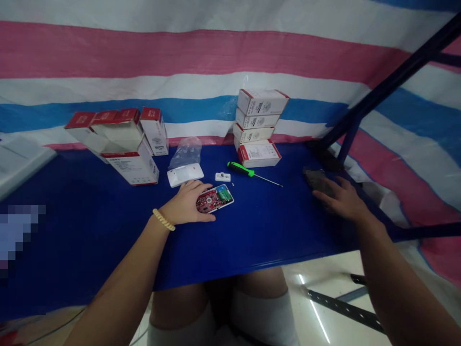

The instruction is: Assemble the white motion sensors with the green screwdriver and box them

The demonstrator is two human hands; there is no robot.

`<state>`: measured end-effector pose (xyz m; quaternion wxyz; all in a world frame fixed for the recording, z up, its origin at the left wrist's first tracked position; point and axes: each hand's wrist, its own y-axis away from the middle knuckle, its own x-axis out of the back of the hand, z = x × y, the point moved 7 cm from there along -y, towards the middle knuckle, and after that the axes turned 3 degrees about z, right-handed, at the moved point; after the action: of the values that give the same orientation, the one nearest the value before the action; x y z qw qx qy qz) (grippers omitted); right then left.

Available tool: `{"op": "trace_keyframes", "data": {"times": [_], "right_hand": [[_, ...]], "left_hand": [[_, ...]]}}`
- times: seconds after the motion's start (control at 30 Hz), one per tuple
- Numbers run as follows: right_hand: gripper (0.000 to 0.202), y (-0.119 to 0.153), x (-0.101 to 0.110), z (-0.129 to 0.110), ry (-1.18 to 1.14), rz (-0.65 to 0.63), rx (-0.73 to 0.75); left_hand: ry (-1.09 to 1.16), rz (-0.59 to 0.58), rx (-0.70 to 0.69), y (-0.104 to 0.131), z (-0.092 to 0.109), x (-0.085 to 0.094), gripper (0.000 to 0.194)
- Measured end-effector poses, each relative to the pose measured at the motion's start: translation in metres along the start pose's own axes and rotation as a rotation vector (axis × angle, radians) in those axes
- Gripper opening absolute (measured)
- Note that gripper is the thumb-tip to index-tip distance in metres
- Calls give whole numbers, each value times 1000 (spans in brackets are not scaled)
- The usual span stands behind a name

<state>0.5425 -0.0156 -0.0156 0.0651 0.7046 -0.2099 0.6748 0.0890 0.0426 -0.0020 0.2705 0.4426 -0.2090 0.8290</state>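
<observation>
My left hand (185,204) grips the left end of a white plastic housing with a red circuit board (211,200) inside, between thumb and fingers. The board carries a green block at its right end. At the table's right side, my right hand (342,197) is spread over a dark, flat object (314,179) whose kind I cannot make out. Behind the board lie a white cover (185,175) and a small white plastic part (222,177). Close to that part is a tiny screw-like piece (233,184). A green-and-black screwdriver (242,169) points toward the right.
Several red-and-white boxes (135,168) stand at the back left, one with its flaps up. More boxes (259,122) are stacked at the back. A clear plastic bag (186,151) lies between them. Dark metal frame bars (347,137) border the blue table (252,235) on the right.
</observation>
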Motion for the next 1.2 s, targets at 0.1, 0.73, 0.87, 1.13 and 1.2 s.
{"op": "trace_keyframes", "data": {"times": [0.1,0.73,0.87,1.13,1.2], "right_hand": [[73,5,-1,1,-88,-61,-5],[32,17,40,-285,-598,-50,577],[26,18,26,-305,-561,25,666],[28,15,6,-287,-512,-68,597],[32,14,1,-284,-466,-145,562]], "left_hand": [[-26,11,15,-1,-2,0,93],[-114,233,25,7,-15,12,66],[-158,238,10,4,-12,13,61],[-175,240,71,0,-9,12,65],[-185,203,114,-3,-8,10,74]]}}
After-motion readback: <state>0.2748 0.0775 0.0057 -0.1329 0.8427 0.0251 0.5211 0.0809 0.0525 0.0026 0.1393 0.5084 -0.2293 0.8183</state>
